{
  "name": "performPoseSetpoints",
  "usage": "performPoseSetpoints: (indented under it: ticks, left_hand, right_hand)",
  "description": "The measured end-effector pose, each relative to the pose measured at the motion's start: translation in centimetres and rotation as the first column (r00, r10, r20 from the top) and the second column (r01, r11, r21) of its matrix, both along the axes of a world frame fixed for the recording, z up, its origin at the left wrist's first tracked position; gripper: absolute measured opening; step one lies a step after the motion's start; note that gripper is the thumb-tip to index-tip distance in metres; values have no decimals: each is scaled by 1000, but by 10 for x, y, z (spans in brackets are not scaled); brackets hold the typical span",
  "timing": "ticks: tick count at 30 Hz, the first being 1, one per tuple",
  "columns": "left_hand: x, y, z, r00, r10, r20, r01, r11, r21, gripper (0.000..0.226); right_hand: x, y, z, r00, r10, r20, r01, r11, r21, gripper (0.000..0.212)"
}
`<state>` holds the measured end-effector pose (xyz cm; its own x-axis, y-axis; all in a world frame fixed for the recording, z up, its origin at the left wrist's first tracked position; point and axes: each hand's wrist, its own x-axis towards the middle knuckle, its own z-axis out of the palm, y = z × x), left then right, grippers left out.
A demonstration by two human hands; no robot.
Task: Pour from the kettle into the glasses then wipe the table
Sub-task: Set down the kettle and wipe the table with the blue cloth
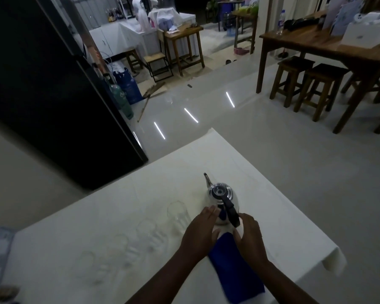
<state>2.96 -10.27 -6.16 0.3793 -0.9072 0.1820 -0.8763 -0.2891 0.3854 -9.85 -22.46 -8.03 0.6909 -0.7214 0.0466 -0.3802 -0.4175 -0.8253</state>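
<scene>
Between the loosely spread left hand [201, 232] and right hand [249, 234], neither gripping yet, stands the upright kettle [221, 200], blue cloth [235, 268] beneath them for wiping, empty glasses [178, 212] lined leftward for pouring.

Steel kettle [220, 199] on white table [272, 216], both hands beside it, blue cloth [235, 268], clear glasses [178, 213]

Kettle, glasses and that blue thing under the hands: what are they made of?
Kettle: polished metal, judging by mirror-like highlights; handle looks matte black plastic. Glasses: clear glass or plastic, transparent, tablecloth showing through. Blue cloth: soft fabric, matte and folded.
</scene>
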Motion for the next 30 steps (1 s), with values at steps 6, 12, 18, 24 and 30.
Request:
performPoseSetpoints:
  ticks: [6, 12, 18, 24, 30]
  left_hand:
    - [-27, 39, -20, 980, 155, -127, -148, 987, 68, 58]
    - [-56, 83, -54, 949, 261, -177, -233, 958, 164, 64]
    - [-72, 114, -71, 901, 392, -186, -363, 916, 172, 58]
    - [-88, 152, -83, 849, 472, -237, -434, 879, 196, 56]
    - [-85, 192, -90, 831, 512, -218, -479, 857, 187, 52]
  right_hand:
    - [-34, 29, -24, 977, 64, -202, -80, 994, -72, 41]
    - [-50, 55, -65, 791, 333, -513, -483, 855, -190, 65]
    - [-41, 66, -76, 723, 298, -624, -537, 811, -234, 65]
    - [-32, 69, -74, 728, 263, -633, -484, 851, -203, 49]
    - [-24, 76, -74, 764, 260, -590, -451, 870, -200, 46]
